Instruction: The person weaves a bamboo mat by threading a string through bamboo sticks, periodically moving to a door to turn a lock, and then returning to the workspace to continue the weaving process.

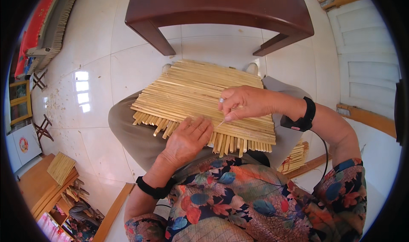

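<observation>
L hand [190, 136] flat on stick mat [183, 91], grip uncurled — R hand [243, 102] grip pinched closed w/ thin thread [221, 123].

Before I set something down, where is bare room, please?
The dark red table beyond the stalk mat has a bare visible top; floor tiles between table and white door look mostly bare. Left hand and right hand crowd the mat.

The plant-stalk mat [183, 88] looks ridged, the tiled floor [96, 144] glossy
</observation>
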### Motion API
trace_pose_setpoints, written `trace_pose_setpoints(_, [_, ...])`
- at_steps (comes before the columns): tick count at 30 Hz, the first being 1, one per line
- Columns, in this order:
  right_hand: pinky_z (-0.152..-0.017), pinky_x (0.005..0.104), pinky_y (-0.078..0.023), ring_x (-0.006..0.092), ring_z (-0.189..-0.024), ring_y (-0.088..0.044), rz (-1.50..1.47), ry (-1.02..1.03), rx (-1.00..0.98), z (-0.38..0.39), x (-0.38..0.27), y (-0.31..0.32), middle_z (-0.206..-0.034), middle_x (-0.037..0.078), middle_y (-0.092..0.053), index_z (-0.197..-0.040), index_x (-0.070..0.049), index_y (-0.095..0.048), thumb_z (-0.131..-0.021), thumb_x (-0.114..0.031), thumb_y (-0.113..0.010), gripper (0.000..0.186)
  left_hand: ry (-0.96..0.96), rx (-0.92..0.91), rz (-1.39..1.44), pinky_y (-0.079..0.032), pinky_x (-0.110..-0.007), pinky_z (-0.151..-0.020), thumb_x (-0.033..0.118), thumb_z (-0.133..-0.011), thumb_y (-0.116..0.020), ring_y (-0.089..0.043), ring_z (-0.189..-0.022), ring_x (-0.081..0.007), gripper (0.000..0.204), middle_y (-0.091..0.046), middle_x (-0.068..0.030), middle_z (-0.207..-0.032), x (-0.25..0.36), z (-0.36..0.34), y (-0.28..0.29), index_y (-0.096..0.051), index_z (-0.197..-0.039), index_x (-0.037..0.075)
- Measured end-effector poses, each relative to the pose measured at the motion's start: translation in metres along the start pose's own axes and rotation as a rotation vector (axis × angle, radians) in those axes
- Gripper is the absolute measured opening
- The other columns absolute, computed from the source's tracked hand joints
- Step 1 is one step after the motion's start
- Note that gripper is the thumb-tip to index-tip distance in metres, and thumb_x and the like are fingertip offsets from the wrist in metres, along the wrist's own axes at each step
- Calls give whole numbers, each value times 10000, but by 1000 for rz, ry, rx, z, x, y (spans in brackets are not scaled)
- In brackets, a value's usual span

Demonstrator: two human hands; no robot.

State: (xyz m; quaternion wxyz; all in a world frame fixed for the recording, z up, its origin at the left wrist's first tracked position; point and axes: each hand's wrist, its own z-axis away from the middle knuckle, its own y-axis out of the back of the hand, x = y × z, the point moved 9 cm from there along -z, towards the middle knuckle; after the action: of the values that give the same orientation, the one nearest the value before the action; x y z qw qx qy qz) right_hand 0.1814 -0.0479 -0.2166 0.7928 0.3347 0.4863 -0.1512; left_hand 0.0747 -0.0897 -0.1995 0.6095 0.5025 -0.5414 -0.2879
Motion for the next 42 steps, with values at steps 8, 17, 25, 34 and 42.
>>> trace_pose_setpoints(8, [-675, 243, -441, 105, -786, -561, -1122, -196, -6, -15, -7, -37, -829, 70, -618, -810, 13, -600, -848, -228, -570, 246, 40, 85, 63, -458, -410, -796, 74, -704, -566, -600, -864, -256, 194, -621, -67, -844, -2, -7, 7, -596, -895, 58])
trace_pose_setpoints(17, [-576, 247, -415, 87, -616, -527, -623, -138, 78, -19, -23, -34, -647, 32, -581, -727, 0, -590, -824, -178, -573, 203, 56, -81, 141, -411, -447, -867, 173, -703, -549, -531, -1047, -301, 220, -591, -113, -982, -7, 3, -9, -606, -899, 93])
trace_pose_setpoints(25, [-563, 292, -414, 122, -612, -541, -298, -58, 219, -15, -13, 5, -625, 45, -577, -714, -9, -581, -795, -200, -585, 208, 40, 25, 32, -426, -442, -840, 113, -661, -590, -577, -936, -259, 291, -604, -105, -993, -6, -2, -2, -609, -946, 57])
trace_pose_setpoints(34, [-692, 337, -422, 233, -631, -535, 423, -217, 10, 50, 4, 37, -647, 77, -564, -700, -58, -586, -748, -142, -580, 98, 144, 36, -127, -377, -447, -895, 54, -626, -553, -520, -1062, -268, 412, -569, -100, -1099, -10, 8, -1, -573, -1038, 38])
trace_pose_setpoints(42, [-625, 367, -428, 275, -690, -532, 397, -254, 304, 65, 22, 74, -730, 86, -564, -691, -41, -524, -748, -100, -532, 82, 215, 100, -96, -394, -447, -864, 43, -603, -553, -538, -1028, -279, 388, -585, -101, -1060, -14, 10, 3, -591, -989, 26])
